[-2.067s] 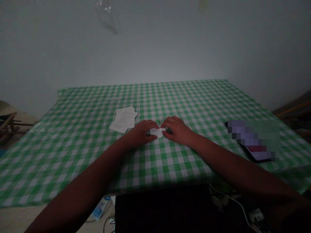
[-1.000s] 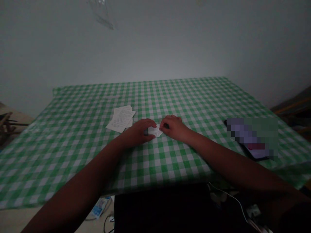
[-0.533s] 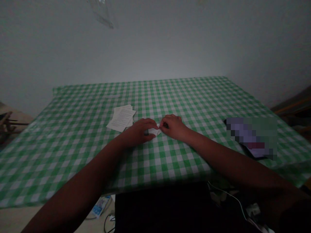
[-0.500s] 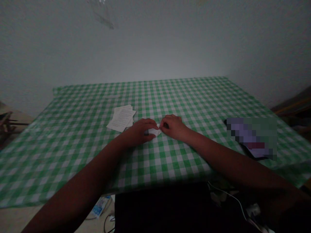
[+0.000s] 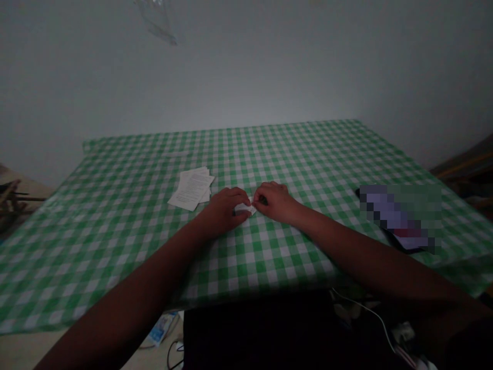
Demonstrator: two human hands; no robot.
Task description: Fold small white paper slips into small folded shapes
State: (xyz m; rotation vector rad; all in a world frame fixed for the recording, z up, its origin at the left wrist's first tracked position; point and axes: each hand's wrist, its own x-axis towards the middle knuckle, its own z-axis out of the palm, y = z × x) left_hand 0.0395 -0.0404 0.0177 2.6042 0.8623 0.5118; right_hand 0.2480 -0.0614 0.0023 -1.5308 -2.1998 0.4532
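Note:
A small folded piece of printed paper (image 5: 243,207) lies on the checked tablecloth between my hands, partly covered by them. My left hand (image 5: 227,208) curves over its left part, the thumb on the near side and the fingers on the far side, gripping it against the table. The right hand (image 5: 272,200) is closed in a pinch at the paper's right end, thumb and index finger meeting at its edge. Left of my hands lies a loose, fanned stack of printed sheets (image 5: 191,189).
A green and white checked cloth (image 5: 246,267) covers the table, which stands against a pale wall (image 5: 246,67). At the right lies a phone-like device (image 5: 398,216), its screen blurred out. A white cable (image 5: 365,308) hangs below the near edge.
My left hand has shifted slightly right along the folded paper, its thumb now closer to the right hand. The right hand keeps its pinch in nearly the same spot.

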